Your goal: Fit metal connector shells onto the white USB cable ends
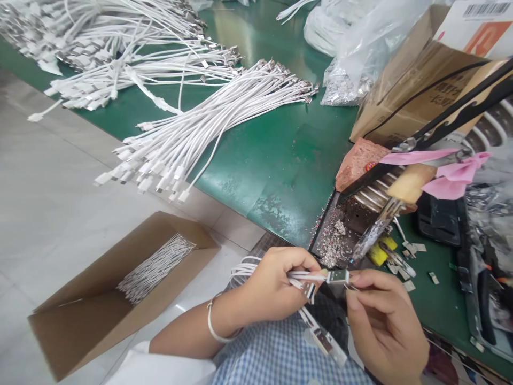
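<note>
My left hand is closed around several thin white USB cables, their metal plugs sticking out past the thumb. One silver USB plug points right, toward my right hand. The right thumb and forefinger are pinched together at the end of that plug. A thin, shiny sliver shows between those fingertips, too small to name. Below the left hand, more USB plugs dangle over a blue checked cloth on my lap.
Bundles of white cables lie on the green table. A soldering iron rests near a brick, solder debris and a yellow sponge. A cardboard box holding cables stands lower left; another carton stands upper right.
</note>
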{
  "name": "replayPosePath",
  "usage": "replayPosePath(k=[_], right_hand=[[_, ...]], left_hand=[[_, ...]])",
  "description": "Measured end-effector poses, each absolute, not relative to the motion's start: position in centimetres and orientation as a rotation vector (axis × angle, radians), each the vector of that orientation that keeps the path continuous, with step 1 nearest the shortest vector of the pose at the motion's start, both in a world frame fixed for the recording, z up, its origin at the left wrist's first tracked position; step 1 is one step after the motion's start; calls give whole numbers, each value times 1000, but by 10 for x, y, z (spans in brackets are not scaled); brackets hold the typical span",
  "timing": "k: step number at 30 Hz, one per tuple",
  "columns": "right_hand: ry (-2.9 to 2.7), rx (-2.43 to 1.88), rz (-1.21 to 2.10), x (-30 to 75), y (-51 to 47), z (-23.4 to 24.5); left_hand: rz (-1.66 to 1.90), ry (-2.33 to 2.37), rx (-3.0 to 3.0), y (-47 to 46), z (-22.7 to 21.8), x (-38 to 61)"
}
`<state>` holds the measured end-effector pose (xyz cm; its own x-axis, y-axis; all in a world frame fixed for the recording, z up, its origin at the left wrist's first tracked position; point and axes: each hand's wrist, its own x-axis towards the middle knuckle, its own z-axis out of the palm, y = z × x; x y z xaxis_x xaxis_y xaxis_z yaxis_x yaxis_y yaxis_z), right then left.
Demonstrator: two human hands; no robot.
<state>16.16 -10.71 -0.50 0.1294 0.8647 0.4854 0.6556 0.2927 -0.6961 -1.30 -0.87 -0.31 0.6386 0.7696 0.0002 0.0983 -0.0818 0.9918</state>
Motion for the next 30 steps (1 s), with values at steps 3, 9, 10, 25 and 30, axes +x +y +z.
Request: replayPosePath(k=[3,9,10,25,30], right_hand=[[-1575,-1438,256,163,-106,-6],[-1563,-1461,200,163,-104,-9],[-1560,-1468,189,163,-103,-9],[-1539,-1432,166,160,-96,3],[-1506,-1439,230,160,-100,1]], left_hand=[[696,756,1605,-7,-2,-10],[759,844,1676,-7,1,-2],[758,854,1688,-7,2,-1],[875,802,1695,-8,8,3],[875,795,1712,-8,9,2]])
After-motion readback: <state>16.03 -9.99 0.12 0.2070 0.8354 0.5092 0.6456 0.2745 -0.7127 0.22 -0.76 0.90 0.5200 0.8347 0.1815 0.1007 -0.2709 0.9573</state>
